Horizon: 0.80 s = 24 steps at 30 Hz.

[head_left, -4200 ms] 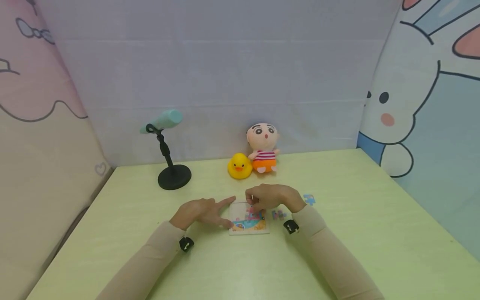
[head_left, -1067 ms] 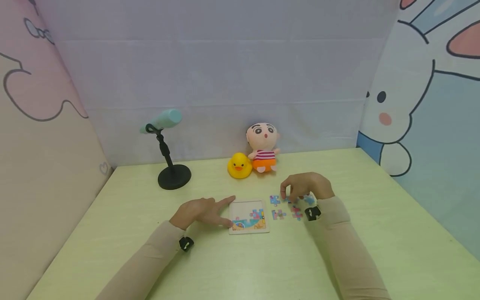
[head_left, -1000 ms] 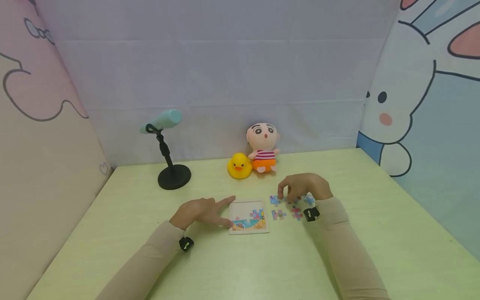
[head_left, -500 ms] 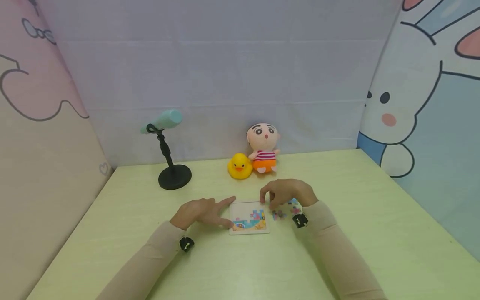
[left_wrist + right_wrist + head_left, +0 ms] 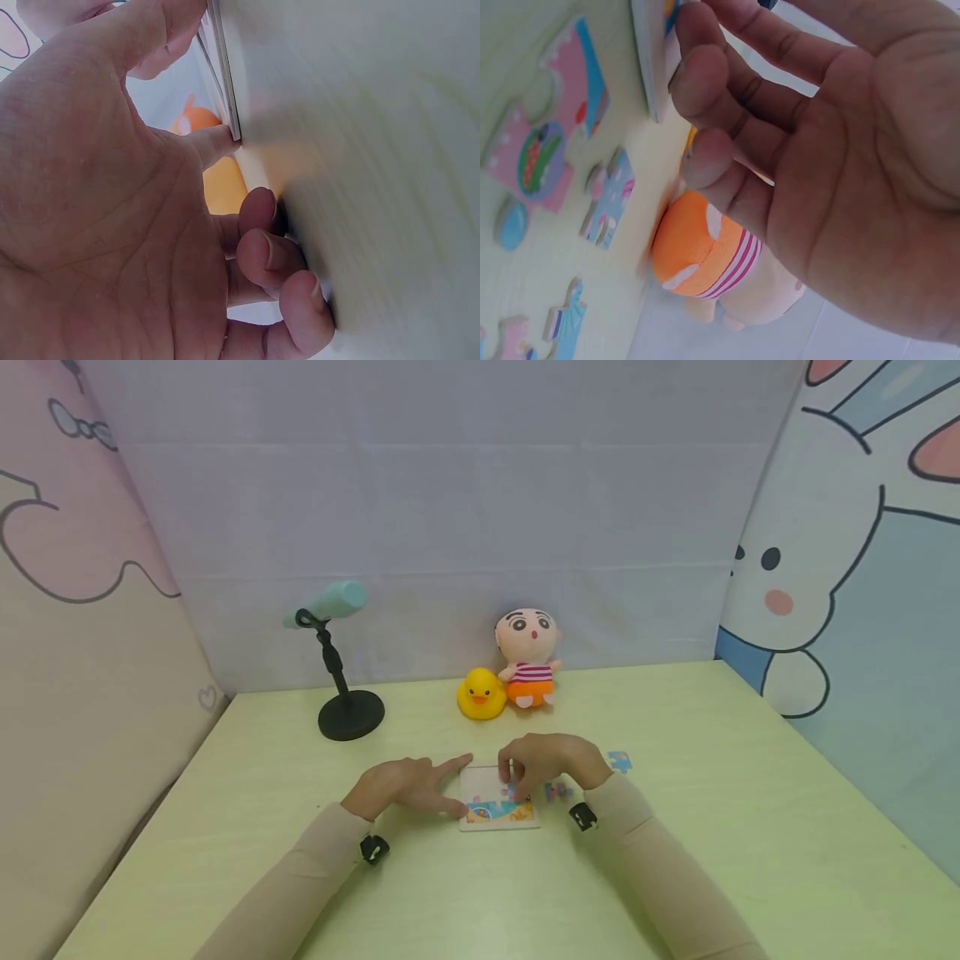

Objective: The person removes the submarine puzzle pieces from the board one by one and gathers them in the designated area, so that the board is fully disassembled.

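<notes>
A square puzzle tray (image 5: pixel 498 827) lies in the middle of the table, its lower part filled with a printed beach picture. My left hand (image 5: pixel 401 787) rests at its left side, index finger and thumb spread along the edge; the left wrist view shows the other fingers bent against the table. My right hand (image 5: pixel 543 758) is over the tray's right part, fingers bent down near a pink-blue piece (image 5: pixel 507 792). Whatever lies between its fingertips is hidden. Loose puzzle pieces lie right of the tray, including a pink piece with a green patch (image 5: pixel 544 154) and a blue-pink one (image 5: pixel 609 199).
A blue piece (image 5: pixel 619 761) lies beyond my right wrist. Behind the tray stand a yellow rubber duck (image 5: pixel 482 695) and a plush doll (image 5: pixel 531 656). A mint-green cylinder on a black stand (image 5: pixel 351 717) is at the back left.
My right hand has moved left from the loose pieces to over the tray, uncovering the blue piece at far right. The left hand stays at the tray's left edge.
</notes>
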Motion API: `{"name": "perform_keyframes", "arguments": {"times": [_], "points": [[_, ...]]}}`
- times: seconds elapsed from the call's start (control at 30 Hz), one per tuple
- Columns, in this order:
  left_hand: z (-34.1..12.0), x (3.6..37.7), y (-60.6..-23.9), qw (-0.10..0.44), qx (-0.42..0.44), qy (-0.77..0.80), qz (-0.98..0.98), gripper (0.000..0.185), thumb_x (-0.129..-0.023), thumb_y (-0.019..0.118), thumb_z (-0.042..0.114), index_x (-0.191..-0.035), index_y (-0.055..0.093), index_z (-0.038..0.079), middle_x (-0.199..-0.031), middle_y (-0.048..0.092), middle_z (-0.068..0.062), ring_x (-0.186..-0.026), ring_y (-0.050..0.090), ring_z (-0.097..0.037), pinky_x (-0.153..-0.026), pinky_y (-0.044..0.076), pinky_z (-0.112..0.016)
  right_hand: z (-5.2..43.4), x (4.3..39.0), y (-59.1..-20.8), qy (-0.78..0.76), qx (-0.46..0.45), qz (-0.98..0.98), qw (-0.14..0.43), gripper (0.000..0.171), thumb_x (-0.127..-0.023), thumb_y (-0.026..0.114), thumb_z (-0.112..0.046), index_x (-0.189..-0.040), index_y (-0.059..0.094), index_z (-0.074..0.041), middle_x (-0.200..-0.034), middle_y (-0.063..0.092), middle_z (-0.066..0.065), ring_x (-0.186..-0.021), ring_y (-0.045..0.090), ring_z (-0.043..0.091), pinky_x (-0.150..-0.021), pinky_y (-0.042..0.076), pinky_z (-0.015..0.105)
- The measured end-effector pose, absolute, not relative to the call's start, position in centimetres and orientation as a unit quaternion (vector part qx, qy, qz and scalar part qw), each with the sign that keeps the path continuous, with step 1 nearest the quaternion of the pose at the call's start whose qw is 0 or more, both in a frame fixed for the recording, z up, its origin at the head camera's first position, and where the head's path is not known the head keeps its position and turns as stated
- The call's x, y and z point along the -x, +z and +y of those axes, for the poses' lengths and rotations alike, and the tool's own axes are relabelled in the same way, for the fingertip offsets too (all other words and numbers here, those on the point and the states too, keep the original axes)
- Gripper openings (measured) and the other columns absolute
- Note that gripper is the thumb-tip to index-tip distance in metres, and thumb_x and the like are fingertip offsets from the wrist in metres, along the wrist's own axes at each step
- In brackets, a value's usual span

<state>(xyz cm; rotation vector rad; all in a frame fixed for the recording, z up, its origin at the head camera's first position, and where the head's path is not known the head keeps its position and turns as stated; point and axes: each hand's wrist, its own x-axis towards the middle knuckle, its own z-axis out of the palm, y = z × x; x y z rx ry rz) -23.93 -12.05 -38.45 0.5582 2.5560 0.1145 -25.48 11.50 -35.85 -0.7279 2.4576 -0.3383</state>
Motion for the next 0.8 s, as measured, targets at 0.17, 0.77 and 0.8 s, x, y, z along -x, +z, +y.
{"name": "perform_keyframes", "arguments": {"times": [0.17, 0.77, 0.8], "points": [[-12.06, 24.01, -38.48, 0.258, -0.203, 0.042, 0.944, 0.088, -0.085, 0.059, 0.073, -0.158, 0.022, 0.042, -0.128, 0.057, -0.016, -0.101, 0.058, -0.029, -0.083, 0.048, -0.054, 11.19, 25.34, -35.91, -0.123, 0.269, 0.912, 0.284, 0.023, -0.085, 0.082, -0.018, -0.099, 0.063, -0.018, -0.089, 0.062, -0.002, -0.08, 0.055, 0.016, -0.075, 0.045, 0.032], [-12.15, 24.06, -38.68, 0.252, -0.211, 0.039, 0.944, 0.088, -0.084, 0.059, 0.074, -0.158, 0.023, 0.041, -0.114, 0.059, -0.012, -0.091, 0.058, -0.025, -0.078, 0.048, -0.05, 11.24, 25.05, -35.47, -0.12, 0.289, 0.912, 0.267, 0.018, -0.09, 0.075, -0.009, -0.097, 0.06, -0.015, -0.089, 0.06, -0.002, -0.079, 0.054, 0.016, -0.071, 0.046, 0.03], [-12.16, 24.07, -38.72, 0.252, -0.21, 0.039, 0.944, 0.088, -0.084, 0.059, 0.074, -0.158, 0.023, 0.041, -0.114, 0.059, -0.012, -0.091, 0.058, -0.025, -0.079, 0.048, -0.05, 11.24, 25.08, -35.44, -0.119, 0.29, 0.912, 0.266, 0.017, -0.091, 0.074, -0.008, -0.098, 0.06, -0.016, -0.089, 0.06, -0.002, -0.079, 0.055, 0.017, -0.071, 0.046, 0.03]]}}
